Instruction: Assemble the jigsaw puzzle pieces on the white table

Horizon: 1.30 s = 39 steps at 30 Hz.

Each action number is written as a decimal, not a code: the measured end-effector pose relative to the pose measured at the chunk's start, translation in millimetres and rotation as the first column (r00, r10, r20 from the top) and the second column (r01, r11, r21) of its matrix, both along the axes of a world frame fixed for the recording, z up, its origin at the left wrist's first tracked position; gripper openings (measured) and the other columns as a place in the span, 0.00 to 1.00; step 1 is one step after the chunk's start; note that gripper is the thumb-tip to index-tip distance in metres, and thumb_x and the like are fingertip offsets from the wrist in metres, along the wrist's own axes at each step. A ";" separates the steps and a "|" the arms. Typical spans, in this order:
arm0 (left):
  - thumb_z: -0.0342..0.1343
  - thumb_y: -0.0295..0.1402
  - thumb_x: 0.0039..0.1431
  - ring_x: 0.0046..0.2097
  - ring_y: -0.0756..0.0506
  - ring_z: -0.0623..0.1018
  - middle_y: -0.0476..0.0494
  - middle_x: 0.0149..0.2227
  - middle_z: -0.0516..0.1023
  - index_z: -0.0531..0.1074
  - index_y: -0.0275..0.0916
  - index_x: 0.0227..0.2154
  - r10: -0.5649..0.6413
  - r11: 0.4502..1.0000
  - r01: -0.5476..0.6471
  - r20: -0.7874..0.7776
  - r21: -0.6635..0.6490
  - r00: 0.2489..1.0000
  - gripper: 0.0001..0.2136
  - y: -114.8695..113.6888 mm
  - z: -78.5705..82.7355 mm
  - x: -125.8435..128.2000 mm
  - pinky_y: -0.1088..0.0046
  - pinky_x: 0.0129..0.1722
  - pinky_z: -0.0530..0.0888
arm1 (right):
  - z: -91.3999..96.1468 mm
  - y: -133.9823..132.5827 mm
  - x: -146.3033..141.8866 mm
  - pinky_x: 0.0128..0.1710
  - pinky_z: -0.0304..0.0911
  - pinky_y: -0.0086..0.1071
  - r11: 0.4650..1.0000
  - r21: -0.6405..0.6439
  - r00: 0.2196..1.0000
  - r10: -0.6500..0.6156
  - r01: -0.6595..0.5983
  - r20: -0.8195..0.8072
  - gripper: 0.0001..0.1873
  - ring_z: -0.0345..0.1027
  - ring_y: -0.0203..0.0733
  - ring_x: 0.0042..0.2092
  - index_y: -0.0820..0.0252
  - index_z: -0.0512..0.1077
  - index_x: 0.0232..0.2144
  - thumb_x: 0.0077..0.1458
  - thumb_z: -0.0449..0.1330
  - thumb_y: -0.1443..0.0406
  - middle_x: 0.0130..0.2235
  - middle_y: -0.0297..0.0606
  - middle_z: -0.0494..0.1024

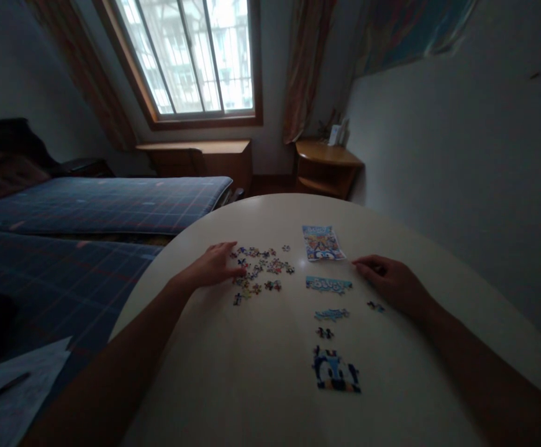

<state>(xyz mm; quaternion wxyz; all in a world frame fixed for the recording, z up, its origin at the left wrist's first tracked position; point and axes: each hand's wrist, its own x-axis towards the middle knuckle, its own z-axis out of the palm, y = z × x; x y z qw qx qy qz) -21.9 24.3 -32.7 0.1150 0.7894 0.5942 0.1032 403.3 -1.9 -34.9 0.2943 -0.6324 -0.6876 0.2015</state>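
My left hand lies flat on the round white table, fingers stretched out and touching the left side of a heap of loose jigsaw pieces. My right hand rests on the table at the right, fingers curled loosely; whether it holds a piece is hidden. Between the hands lies a joined strip of blue pieces. Farther back sits a small printed picture card. A small joined group, a tiny dark piece and a bigger assembled block lie nearer me.
One loose piece lies beside my right wrist. A bed with a blue checked cover runs along the left. A wooden corner shelf and a window are behind the table. White paper lies at the bottom left.
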 end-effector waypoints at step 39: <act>0.54 0.36 0.62 0.41 0.43 0.80 0.43 0.40 0.82 0.80 0.41 0.44 0.218 0.968 -0.228 0.095 0.109 0.971 0.12 12.8 -0.7 -11.0 0.68 0.45 0.73 | 9.3 -4.4 -5.7 0.34 0.69 0.37 1.000 0.000 1.000 0.018 -0.018 0.010 0.18 0.76 0.47 0.33 0.56 0.79 0.37 0.54 0.57 0.53 0.35 0.41 0.83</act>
